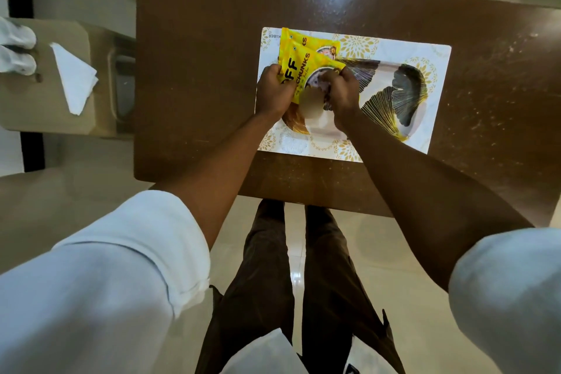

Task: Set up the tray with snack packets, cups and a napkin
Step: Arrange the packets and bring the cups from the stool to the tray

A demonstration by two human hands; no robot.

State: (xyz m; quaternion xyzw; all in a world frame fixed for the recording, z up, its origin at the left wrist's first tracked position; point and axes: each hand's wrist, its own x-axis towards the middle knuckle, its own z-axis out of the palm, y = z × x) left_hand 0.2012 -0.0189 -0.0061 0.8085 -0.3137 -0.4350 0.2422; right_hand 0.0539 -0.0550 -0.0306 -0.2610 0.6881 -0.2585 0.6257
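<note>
Both hands are working two overlapping yellow snack packets over the left end of the tray, which is sitting on the brown table. The left hand is pinching the packets' left edge, fingers curled. The right hand is gripping the lower right part, fingers curled too. Packets step: nearly done, I'd judge. The napkin and what look like two white cups are lying on the cardboard box, well apart from the tray, so both are left to do.
</note>
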